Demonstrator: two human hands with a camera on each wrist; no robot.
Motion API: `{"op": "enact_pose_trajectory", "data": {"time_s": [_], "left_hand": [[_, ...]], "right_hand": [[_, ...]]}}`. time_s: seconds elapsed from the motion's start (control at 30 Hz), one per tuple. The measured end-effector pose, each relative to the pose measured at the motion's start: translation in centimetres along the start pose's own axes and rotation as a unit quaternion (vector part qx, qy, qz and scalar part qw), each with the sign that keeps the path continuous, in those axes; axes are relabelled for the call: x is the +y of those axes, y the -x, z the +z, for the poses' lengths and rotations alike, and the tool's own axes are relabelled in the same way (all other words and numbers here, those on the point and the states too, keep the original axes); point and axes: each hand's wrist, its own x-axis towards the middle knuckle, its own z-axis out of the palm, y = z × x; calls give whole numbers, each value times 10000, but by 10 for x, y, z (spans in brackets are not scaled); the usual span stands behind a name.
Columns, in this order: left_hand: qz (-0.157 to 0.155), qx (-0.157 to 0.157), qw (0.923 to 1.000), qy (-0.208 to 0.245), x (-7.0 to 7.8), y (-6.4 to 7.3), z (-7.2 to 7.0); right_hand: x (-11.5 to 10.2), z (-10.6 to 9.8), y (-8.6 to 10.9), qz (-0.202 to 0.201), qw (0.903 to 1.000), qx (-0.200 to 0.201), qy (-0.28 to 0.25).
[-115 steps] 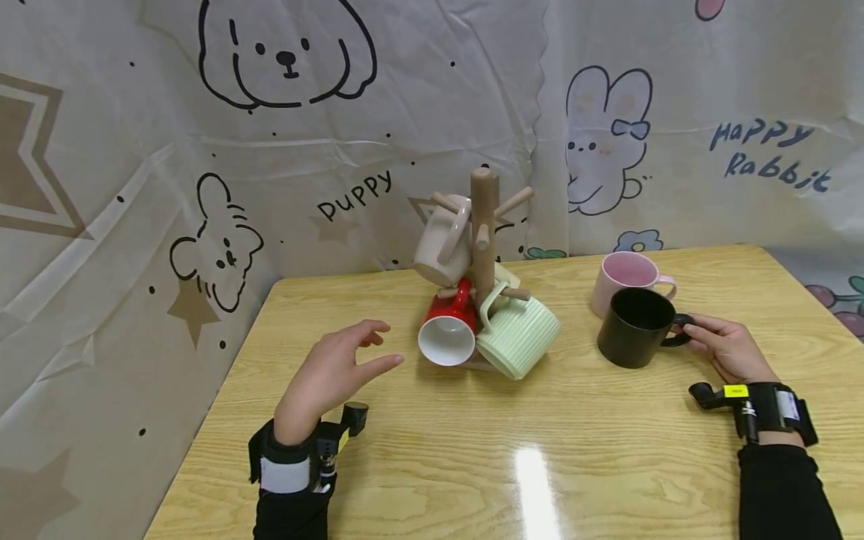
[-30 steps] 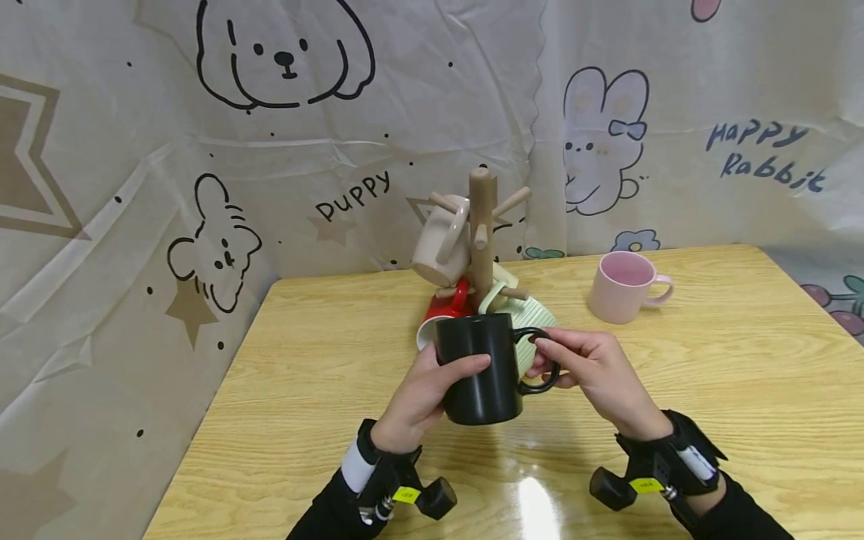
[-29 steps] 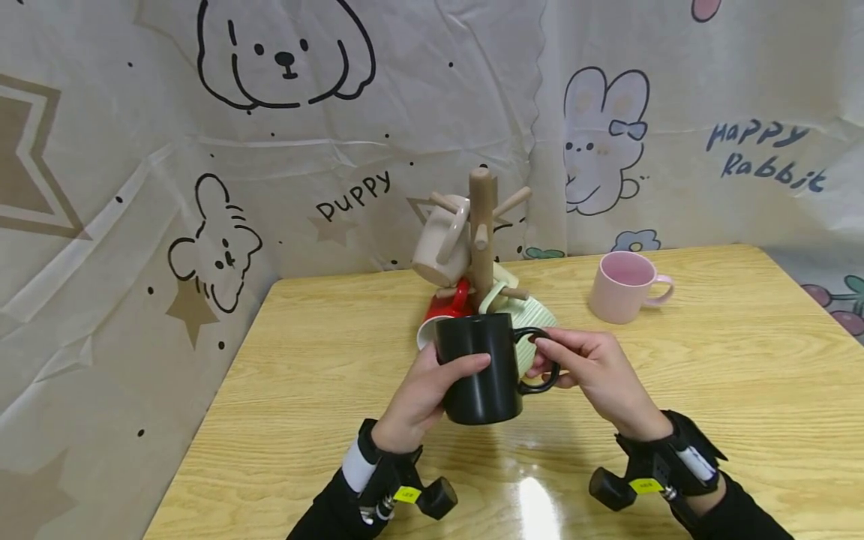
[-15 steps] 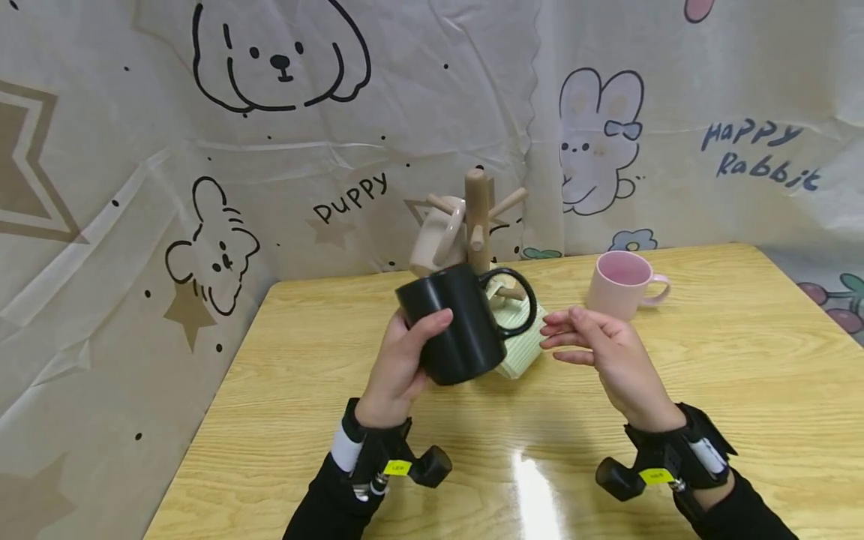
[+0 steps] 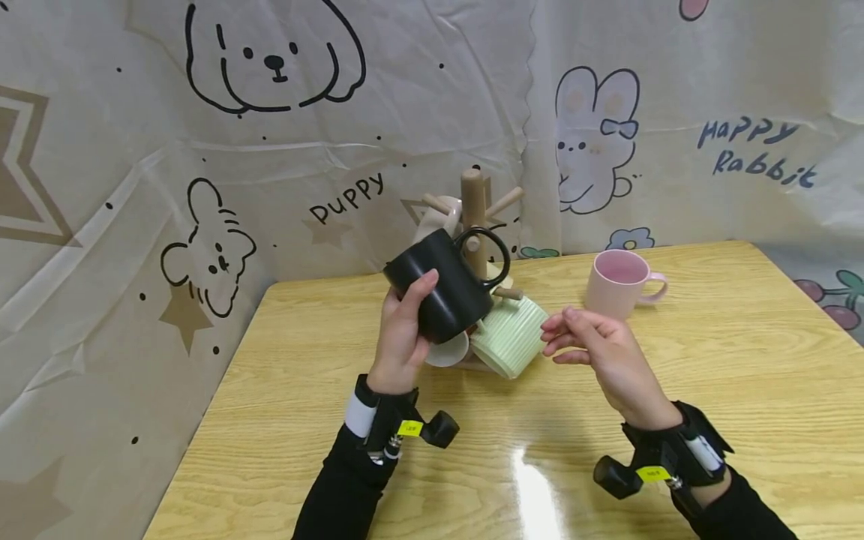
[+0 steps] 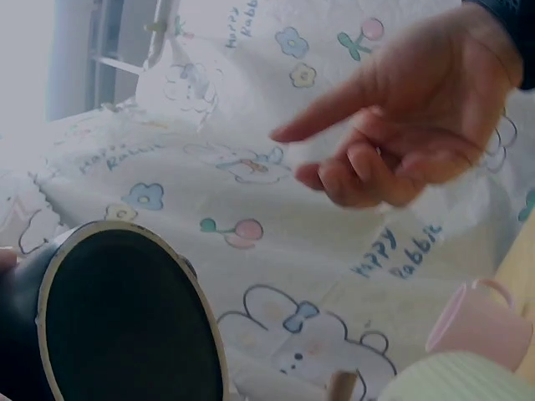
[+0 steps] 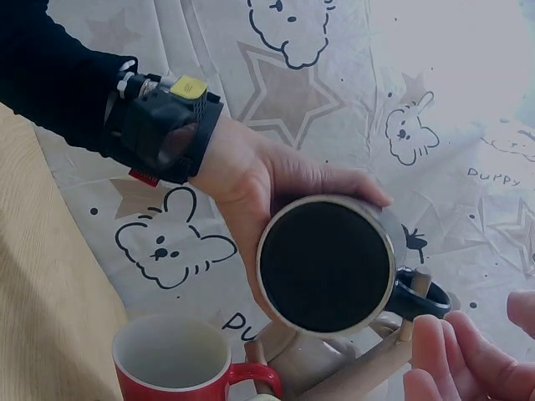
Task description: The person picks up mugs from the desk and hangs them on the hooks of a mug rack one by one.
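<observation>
My left hand [image 5: 400,337] grips a black mug [image 5: 442,292] by its body, raised and tilted before the wooden mug rack [image 5: 474,191]. Its base faces me in the right wrist view, and its handle [image 7: 430,299] lies at the tip of a peg [image 7: 420,286]. In the head view that peg's end shows within the handle's loop. My right hand [image 5: 610,360] hovers to the right with loosely bent fingers, holding nothing, beside the light green ribbed mug [image 5: 511,341] hanging on a lower peg.
A red mug [image 7: 171,372] with a white inside hangs low on the rack, mostly hidden in the head view. Behind the black mug hangs a beige mug [image 5: 432,219]. A pink mug [image 5: 614,285] stands on the wooden table [image 5: 709,360] at the back right.
The black mug went from the table at right into both hands, then up and left toward the rack, tilting. My right hand has let go of its handle.
</observation>
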Motion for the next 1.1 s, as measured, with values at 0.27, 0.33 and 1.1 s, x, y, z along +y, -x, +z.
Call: {"op": "enact_pose_trajectory", "data": {"time_s": [0.27,0.33,1.1], "left_hand": [[204,225,9993,-226,-15,-5,1],[267,164,9991,-278,-19,-5,1],[78,377,9953,-893,-14,6,-12]], "right_hand": [[3,2,-1,134,9999,-74,69],[4,2,-1,179,9998,-84,103],[8,-3,-6,309,9991,-128,246]]}}
